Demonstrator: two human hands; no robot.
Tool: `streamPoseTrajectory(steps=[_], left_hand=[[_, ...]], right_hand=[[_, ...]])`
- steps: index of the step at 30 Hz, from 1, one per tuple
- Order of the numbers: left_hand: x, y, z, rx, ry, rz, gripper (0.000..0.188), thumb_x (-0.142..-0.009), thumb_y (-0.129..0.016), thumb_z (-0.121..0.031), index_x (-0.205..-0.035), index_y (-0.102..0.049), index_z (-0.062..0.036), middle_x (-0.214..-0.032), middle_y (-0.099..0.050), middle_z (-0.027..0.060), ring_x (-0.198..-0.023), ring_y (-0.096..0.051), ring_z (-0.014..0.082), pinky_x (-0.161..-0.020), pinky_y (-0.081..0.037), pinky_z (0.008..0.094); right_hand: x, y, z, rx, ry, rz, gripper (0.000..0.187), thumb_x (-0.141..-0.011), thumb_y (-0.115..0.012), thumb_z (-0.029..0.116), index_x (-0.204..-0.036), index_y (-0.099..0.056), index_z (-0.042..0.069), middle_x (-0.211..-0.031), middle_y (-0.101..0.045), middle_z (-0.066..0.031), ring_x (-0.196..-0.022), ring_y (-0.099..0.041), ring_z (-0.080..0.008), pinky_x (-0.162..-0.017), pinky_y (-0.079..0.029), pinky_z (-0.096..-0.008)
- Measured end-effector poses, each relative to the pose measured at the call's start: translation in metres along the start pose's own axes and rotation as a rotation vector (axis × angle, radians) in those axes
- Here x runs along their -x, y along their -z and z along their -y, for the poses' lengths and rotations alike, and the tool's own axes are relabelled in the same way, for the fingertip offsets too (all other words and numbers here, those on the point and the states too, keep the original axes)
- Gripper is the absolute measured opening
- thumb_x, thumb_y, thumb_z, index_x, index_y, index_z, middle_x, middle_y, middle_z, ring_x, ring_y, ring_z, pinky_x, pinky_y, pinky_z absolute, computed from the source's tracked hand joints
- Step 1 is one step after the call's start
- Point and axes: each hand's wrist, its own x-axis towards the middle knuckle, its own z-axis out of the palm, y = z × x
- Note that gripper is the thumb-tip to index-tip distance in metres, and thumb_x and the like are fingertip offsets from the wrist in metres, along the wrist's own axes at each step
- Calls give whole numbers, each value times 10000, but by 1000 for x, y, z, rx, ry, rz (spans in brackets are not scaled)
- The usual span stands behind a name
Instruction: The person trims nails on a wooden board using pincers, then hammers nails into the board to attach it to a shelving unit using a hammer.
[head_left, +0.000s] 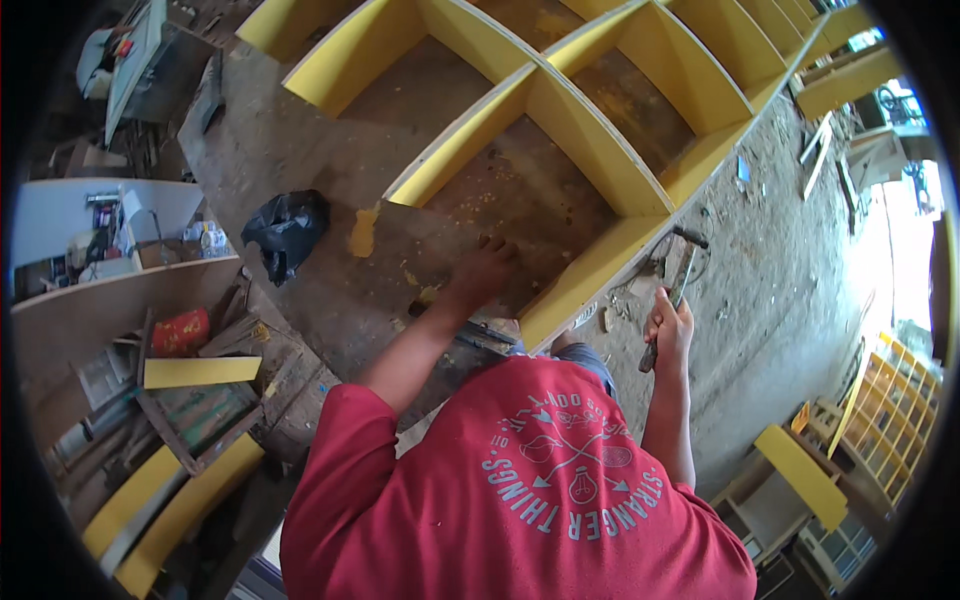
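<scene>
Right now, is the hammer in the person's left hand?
No, the hammer is in the grip of the right hand, and the left hand is well apart from it.

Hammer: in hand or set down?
In hand. The right hand is wrapped around the hammer by its handle; the butt sticks out below the fist, the head above.

A worn brown worktop (340,290) is carrying a yellow compartmented frame (592,128) toward the far right; a black plastic bag (285,235) is lying left.
</scene>
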Motion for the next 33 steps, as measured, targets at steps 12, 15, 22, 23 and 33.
streamPoseTrajectory(steps=[12, 15, 22, 23, 33], left_hand=[[56, 23, -3, 1952, 941, -720, 219, -1095, -613, -235, -1140, -727, -53, -1016, -737, 24, -879, -717, 133, -826, -593, 321], [50, 9, -11, 1434, 1100, -449, 197, -1059, -661, -208, -1195, -716, -76, -1026, -733, 66, -958, -708, 159, -859, -580, 327], [20, -23, -27, 158, 725, -447, 220, -930, -698, -217, -1106, -724, -88, -1043, -738, 148, -964, -725, 321, -857, -590, 462], [21, -26, -26, 74, 700, -499, 189, -927, -696, -244, -1024, -729, -85, -995, -740, 159, -929, -722, 326, -831, -595, 475], [71, -30, -37, 2200, 809, -1108, 200, -973, -541, -207, -1057, -657, -68, -893, -617, 42, -831, -612, 224, -780, -526, 397]], right_hand=[[-37, 11, 28, 52, -79, 110, 264, -1030, -717, 257, -891, -531, 131, -641, -414, 58, -460, -427, -73, -414, -375, -276], [-61, 9, 39, 78, -49, 150, 328, -1019, -734, 265, -832, -491, 150, -639, -419, 53, -458, -421, -75, -417, -372, -277], [-104, 21, 62, 85, -56, 212, 378, -1014, -742, 330, -778, -493, 172, -631, -391, 68, -450, -408, -72, -401, -366, -273], [-108, 20, 64, 63, -57, 206, 378, -1015, -741, 345, -776, -502, 174, -629, -386, 72, -449, -406, -68, -399, -369, -269], [-117, 18, 70, 59, -82, 169, 253, -1030, -719, 359, -1018, -584, 146, -627, -379, 87, -454, -400, -55, -385, -376, -256]])
